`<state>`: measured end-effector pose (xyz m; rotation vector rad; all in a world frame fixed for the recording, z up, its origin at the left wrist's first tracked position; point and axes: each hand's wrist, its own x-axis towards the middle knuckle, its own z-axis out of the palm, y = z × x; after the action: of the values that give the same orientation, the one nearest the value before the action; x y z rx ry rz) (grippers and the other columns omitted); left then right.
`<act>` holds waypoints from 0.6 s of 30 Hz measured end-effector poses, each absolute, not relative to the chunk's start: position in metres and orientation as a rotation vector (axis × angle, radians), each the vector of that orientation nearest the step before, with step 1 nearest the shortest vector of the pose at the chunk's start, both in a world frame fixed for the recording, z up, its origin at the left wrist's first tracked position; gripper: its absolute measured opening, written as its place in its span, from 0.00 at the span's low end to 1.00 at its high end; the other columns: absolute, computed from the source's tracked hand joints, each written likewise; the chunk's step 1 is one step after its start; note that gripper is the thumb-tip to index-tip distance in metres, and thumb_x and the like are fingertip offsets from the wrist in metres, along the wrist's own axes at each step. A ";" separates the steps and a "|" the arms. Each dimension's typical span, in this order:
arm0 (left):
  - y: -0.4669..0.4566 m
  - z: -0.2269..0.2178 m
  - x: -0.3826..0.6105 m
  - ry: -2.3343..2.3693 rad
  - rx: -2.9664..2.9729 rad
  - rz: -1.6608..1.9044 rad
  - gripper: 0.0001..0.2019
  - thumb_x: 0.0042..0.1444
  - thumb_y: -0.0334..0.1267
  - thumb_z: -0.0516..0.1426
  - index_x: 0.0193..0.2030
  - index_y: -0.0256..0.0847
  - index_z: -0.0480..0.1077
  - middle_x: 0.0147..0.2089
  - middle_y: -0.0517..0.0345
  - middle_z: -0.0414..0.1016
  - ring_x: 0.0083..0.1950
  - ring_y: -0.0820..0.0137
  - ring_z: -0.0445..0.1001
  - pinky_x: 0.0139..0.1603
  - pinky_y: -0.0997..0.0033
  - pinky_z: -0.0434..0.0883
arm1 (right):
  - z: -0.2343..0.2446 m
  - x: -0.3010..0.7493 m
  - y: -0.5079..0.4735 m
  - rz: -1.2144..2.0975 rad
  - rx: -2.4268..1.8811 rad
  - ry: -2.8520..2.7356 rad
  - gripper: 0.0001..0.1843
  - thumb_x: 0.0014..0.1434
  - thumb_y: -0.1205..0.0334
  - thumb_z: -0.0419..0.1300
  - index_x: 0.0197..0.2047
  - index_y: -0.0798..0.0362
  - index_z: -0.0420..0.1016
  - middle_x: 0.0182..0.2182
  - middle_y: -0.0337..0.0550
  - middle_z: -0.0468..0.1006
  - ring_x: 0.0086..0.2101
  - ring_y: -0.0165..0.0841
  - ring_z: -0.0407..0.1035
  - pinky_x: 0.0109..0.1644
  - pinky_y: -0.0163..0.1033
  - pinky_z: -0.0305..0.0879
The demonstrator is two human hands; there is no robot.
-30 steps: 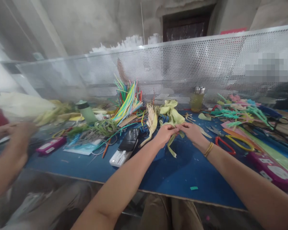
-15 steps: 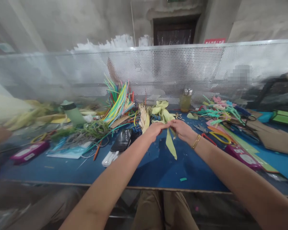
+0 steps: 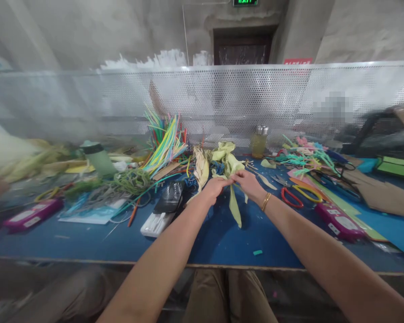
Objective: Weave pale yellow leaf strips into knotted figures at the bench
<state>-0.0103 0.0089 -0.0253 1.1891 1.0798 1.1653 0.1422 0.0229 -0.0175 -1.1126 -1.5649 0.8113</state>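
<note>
Over the middle of the blue table (image 3: 218, 246), a pale green leaf (image 3: 234, 208) hangs from the meeting fingertips of the left hand (image 3: 218, 185) and right hand (image 3: 246, 179); both hands' fingers are pinched together on its upper end; its long axis drops toward the near edge, tip tilting slightly right; tabletop opens between tip and edge, a teal scrap (image 3: 257, 252) lying there; a phone (image 3: 170, 197) borders this room leftward, scissors (image 3: 293, 205) rightward.
</note>
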 end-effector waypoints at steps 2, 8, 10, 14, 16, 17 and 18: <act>0.012 -0.027 -0.015 1.067 1.200 1.215 0.22 0.38 0.49 0.70 0.18 0.40 0.64 0.16 0.67 0.56 0.18 0.79 0.53 0.21 0.72 0.47 | -0.017 0.147 0.024 0.718 -1.107 -1.647 0.18 0.55 0.46 0.59 0.27 0.54 0.75 0.26 0.40 0.76 0.30 0.32 0.67 0.37 0.38 0.63; 0.016 -0.019 -0.020 1.004 1.177 1.341 0.20 0.45 0.52 0.67 0.20 0.39 0.68 0.18 0.65 0.58 0.21 0.76 0.57 0.25 0.72 0.55 | -0.013 0.150 0.016 0.624 -1.043 -1.853 0.13 0.53 0.52 0.63 0.38 0.51 0.79 0.35 0.43 0.81 0.36 0.36 0.72 0.44 0.41 0.66; 0.014 -0.016 -0.020 0.984 1.215 1.335 0.18 0.47 0.49 0.65 0.20 0.39 0.68 0.19 0.63 0.62 0.23 0.75 0.61 0.28 0.72 0.58 | -0.013 0.148 0.014 0.671 -1.008 -1.795 0.13 0.49 0.54 0.65 0.36 0.52 0.78 0.33 0.43 0.81 0.34 0.35 0.71 0.43 0.40 0.66; 0.013 -0.012 -0.020 0.900 1.315 1.284 0.05 0.46 0.38 0.63 0.28 0.39 0.77 0.31 0.56 0.77 0.34 0.68 0.72 0.37 0.70 0.66 | -0.014 0.147 0.017 0.961 -0.971 -1.583 0.13 0.49 0.51 0.64 0.28 0.52 0.72 0.25 0.39 0.75 0.28 0.30 0.67 0.37 0.37 0.64; 0.013 -0.010 -0.021 0.871 1.389 1.269 0.06 0.44 0.35 0.63 0.32 0.40 0.79 0.36 0.55 0.79 0.38 0.66 0.74 0.43 0.69 0.67 | -0.016 0.147 0.018 1.141 -0.960 -1.489 0.15 0.47 0.50 0.65 0.26 0.52 0.70 0.22 0.37 0.73 0.25 0.28 0.64 0.34 0.36 0.62; 0.013 -0.010 -0.022 0.872 1.418 1.275 0.07 0.43 0.34 0.64 0.33 0.40 0.79 0.36 0.55 0.79 0.38 0.66 0.74 0.44 0.68 0.67 | -0.016 0.146 0.018 1.219 -0.960 -1.456 0.15 0.46 0.49 0.65 0.26 0.52 0.69 0.22 0.36 0.72 0.24 0.28 0.63 0.32 0.36 0.62; 0.013 -0.010 -0.022 0.882 1.438 1.287 0.08 0.43 0.34 0.64 0.33 0.39 0.79 0.36 0.55 0.79 0.38 0.67 0.73 0.45 0.68 0.67 | -0.017 0.145 0.018 1.281 -0.959 -1.432 0.16 0.46 0.49 0.65 0.26 0.52 0.68 0.21 0.36 0.71 0.24 0.28 0.63 0.32 0.36 0.63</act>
<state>-0.0223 0.0131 -0.0101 1.4379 0.8824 1.2873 0.1455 0.0180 -0.0171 -0.9593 -1.4324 1.2814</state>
